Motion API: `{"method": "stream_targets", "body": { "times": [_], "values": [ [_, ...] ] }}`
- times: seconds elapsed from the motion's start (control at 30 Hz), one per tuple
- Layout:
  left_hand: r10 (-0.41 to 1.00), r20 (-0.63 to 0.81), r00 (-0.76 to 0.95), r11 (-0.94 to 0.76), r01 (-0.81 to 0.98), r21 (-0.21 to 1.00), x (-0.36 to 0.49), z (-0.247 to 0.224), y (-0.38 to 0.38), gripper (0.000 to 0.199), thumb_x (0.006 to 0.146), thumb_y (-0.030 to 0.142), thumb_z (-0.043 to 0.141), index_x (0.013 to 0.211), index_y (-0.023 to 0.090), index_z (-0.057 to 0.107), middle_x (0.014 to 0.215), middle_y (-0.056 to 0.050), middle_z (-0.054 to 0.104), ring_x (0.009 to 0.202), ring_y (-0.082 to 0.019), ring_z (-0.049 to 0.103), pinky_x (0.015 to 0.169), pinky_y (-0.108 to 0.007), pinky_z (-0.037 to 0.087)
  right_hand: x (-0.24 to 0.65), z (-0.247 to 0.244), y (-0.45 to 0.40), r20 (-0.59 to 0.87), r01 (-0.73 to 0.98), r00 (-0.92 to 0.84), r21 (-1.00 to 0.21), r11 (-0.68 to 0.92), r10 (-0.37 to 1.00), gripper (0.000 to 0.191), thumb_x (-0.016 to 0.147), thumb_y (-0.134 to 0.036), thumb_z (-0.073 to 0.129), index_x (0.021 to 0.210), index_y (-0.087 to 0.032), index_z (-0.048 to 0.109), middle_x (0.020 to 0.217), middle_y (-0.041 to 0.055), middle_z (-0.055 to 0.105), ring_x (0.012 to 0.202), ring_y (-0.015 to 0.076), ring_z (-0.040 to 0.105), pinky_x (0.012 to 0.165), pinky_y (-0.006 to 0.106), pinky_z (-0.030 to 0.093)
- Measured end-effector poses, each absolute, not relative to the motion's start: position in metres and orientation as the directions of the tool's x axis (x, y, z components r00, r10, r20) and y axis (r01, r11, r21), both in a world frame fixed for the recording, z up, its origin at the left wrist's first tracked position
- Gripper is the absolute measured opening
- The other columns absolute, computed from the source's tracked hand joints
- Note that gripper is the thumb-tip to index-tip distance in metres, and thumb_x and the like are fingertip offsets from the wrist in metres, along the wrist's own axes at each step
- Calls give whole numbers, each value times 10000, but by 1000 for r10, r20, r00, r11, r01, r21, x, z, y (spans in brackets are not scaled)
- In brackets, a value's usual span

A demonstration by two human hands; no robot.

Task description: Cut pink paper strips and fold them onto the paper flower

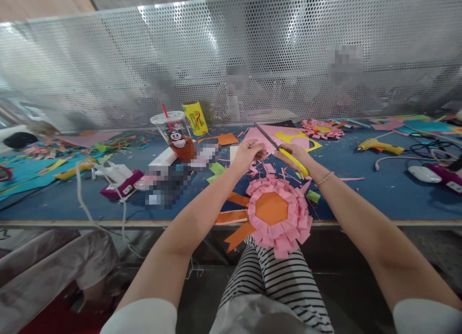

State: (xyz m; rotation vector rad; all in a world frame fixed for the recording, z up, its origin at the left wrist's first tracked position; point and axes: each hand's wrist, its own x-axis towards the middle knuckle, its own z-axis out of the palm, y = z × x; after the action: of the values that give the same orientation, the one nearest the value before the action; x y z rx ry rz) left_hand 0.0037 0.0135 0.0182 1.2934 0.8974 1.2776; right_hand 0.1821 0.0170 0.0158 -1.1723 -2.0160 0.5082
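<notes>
Right hand (296,152) gripped yellow scissors (295,162), blades angled away, likely for clearance; left hand (250,152) half-curled, hold unclear; pink rosette (299,206) overhung counter (348,201), probably freeing workspace.

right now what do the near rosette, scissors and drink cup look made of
Near rosette: matte paper, perhaps card; crisp cut edges.
Scissors: dull grey blades, probably metal; bright yellow handles, likely plastic.
Drink cup: glossy, transparent wall, so probably plastic.
</notes>
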Motion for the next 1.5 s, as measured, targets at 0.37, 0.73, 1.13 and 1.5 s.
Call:
{"method": "stream_targets", "body": {
  "times": [0.37, 0.73, 1.13, 1.5],
  "values": [
    [953, 244, 181, -232, -87, 969, -1, 16, 16, 252, 596, 275, 689, 738, 146, 525, 545, 14, 605, 429, -69, 531, 471, -192, 425, 194, -2, 36, 503, 686, -130, -577, 444, 854, 434, 704, -473, 566, 982, -140, 556, 908, 100, 616, 770, 197, 557, 681, 304, 422],
    [969, 221, 106, -198, -194, 961, 7, 7, 21, 142, 710, 185, 573, 833, 135, 621, 664, -12, 659, 645, -116, 639, 676, -251, 503, 234, -18, 51, 217, 982, -116, -125, 145, 969, 290, 745, -323, 538, 899, -97, 636, 898, 208, 643, 941, 327, 581, 789, 414, 402],
    [844, 487, 225, -524, 152, 838, 8, 0, 21, 201, 695, 195, 611, 869, 223, 707, 963, -26, 692, 961, -164, 612, 912, -290, 421, 169, 3, 21, 448, 280, -290, -805, 523, 846, 286, 763, -434, 521, 859, -167, 553, 781, 27, 588, 682, 120, 550, 666, 278, 471],
    [788, 549, 279, -616, 365, 698, 10, -5, 21, 311, 775, 213, 518, 1055, 165, 643, 1135, -63, 626, 1043, -185, 585, 941, -326, 429, 168, -4, 28, 408, -15, -166, -911, 412, 898, 200, 661, -329, 637, 764, -179, 555, 754, 9, 588, 718, 124, 565, 699, 287, 490]
  ]
}}
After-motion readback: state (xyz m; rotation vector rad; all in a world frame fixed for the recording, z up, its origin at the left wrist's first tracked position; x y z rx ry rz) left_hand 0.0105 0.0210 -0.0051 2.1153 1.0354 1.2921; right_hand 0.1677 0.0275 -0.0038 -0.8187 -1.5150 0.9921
